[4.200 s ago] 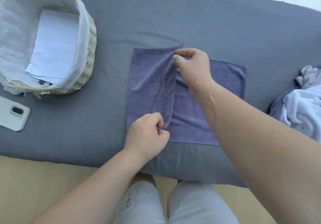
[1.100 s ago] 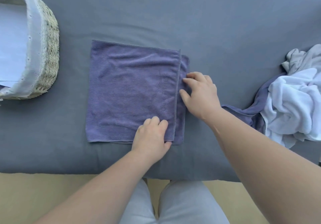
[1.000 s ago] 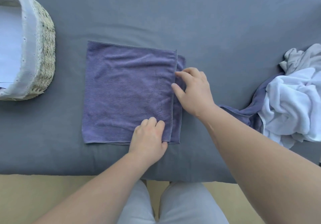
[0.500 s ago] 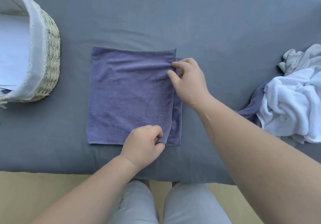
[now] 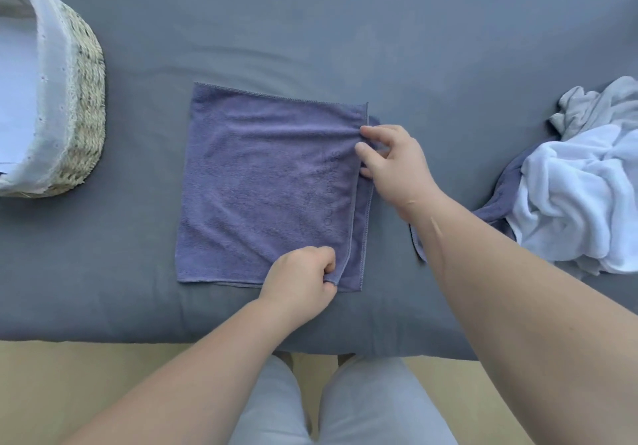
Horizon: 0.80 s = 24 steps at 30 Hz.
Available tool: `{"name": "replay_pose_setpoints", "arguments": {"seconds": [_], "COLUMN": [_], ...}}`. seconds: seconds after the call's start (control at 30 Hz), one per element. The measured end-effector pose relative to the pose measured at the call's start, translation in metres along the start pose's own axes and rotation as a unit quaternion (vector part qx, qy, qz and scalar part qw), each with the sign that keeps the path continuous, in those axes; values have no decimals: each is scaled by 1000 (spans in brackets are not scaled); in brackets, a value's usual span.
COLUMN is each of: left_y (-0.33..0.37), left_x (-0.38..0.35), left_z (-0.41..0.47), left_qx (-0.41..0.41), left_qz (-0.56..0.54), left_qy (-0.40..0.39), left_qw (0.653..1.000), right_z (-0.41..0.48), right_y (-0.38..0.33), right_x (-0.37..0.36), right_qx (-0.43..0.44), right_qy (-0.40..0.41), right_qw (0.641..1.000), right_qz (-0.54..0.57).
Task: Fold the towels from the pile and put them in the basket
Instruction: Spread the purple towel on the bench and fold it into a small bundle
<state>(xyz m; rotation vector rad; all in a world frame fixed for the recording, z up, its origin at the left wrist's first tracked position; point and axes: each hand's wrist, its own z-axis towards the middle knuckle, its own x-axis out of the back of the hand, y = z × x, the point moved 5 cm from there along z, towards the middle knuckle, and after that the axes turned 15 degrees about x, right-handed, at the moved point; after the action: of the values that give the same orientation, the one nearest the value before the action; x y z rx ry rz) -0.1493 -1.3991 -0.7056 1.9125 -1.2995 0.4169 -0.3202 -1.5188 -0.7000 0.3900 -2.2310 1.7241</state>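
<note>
The purple towel (image 5: 269, 189) lies folded over once on the grey cover (image 5: 345, 30), directly under both hands. The left hand (image 5: 300, 282) has its fingers curled and pinches the near corner of the top layer. The right hand (image 5: 393, 165) pinches the far end of that same edge between thumb and forefinger, the other fingers loosely bent. Just beyond the fingertips of both hands, a narrow strip of the under layer shows past the top edge, so the two layers do not yet meet.

The likely trouble is a skewed fold. If one hand pulls harder than the other, the top edge will run crooked against the strip below. If the pinch catches both layers, the whole towel will slide on the soft cover instead of the top layer alone, and the gap will remain. Tugging may also bunch the cloth into ridges near the right thumb, where it already puckers.

The pile (image 5: 580, 196) sits beyond the right forearm, and a dark towel from it trails under that arm; a sweep of the arm could drag it. The basket (image 5: 79, 106) stands well off past the left hand.
</note>
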Motion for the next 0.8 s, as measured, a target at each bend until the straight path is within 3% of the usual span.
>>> {"name": "replay_pose_setpoints", "arguments": {"seconds": [0.1,0.2,0.33,0.43,0.57,0.8], "left_y": [4,14,22,28,28,23], "left_x": [21,33,6,-24,-45,-44], "left_z": [-15,-32,-26,-14,-2,-8], "left_qx": [-28,-80,-73,-62,-44,-59], "left_qz": [-47,-60,-15,39,55,23], "left_qy": [49,77,18,-44,-61,-57], "left_qw": [997,992,997,996,996,996], "right_z": [-3,-9,-17,-19,-24,-34], "right_y": [-12,-19,5,25,37,32], "right_x": [13,28,32,24,18,30], "right_qx": [13,42,13,-16,-37,7], "right_qy": [56,94,102,47,34,81], "right_qw": [994,989,995,995,995,994], "right_qz": [96,103,4,-91,-85,-74]}}
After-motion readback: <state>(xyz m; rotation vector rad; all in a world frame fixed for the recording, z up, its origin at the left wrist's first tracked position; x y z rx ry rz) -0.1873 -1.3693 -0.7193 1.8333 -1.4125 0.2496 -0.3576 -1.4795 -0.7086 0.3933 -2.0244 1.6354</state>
